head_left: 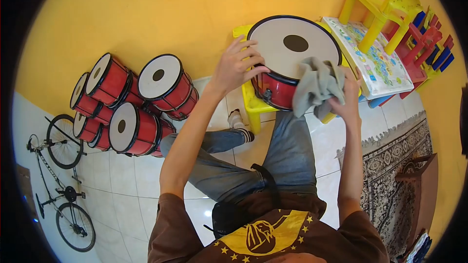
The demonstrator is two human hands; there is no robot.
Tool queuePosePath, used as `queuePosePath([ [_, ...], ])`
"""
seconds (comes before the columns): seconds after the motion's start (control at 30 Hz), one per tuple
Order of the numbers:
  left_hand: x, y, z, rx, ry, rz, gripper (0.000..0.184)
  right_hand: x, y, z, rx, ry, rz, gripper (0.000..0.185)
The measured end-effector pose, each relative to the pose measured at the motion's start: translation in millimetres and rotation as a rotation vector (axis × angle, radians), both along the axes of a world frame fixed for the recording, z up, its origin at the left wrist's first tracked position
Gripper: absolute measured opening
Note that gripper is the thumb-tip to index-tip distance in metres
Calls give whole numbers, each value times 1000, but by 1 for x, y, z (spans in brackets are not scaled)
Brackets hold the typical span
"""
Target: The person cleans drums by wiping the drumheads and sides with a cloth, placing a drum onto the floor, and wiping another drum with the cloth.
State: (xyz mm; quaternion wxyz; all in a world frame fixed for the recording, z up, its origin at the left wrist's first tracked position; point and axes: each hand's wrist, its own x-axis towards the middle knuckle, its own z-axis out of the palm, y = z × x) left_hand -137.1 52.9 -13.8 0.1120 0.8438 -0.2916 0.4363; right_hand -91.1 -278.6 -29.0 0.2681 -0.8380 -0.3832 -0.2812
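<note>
A red drum (275, 90) with a white head and a dark centre spot rests on a yellow plastic stool (254, 109). My left hand (240, 63) touches the drum's black rim at its left side, thumb and fingers apart, holding nothing. At the right front of the rim, my right hand (348, 95) is closed on a crumpled grey-green cloth (318, 85), which hangs over the rim and the red shell. The cloth hides part of the right hand's fingers.
Several red drums (141, 131) are stacked at the left, near a bicycle (63, 190). A small printed table (385, 75) bears a yellow chair (399, 5) at the right. Below it lie a patterned rug (385, 180) and brown wooden furniture (421, 195).
</note>
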Motion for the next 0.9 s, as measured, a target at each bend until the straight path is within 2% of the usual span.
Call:
queuePosePath([
  [0.1,4,-27,-6,-76,21,-88,22,17,-16,4,18,47,13,45],
  [0.17,6,-34,-17,-147,23,-76,22,29,-23,12,14,84,45,46],
  [0.2,5,-38,-19,-182,27,-70,23,33,-21,17,-99,104,50,46],
  [0.33,-3,-43,-19,-206,20,-17,22,18,4,15,-53,45,91,43],
  [0.5,-15,-52,-12,-137,76,64,16,-6,32,5,93,-37,67,47],
  [0.7,-18,-77,-19,-148,-35,134,18,-8,32,-1,174,-49,85,46],
  [0.8,-21,-72,-8,-127,152,125,14,-2,19,9,28,-24,87,44],
  [0.9,-10,-36,5,-57,79,-5,16,18,-1,2,74,-51,41,43],
])
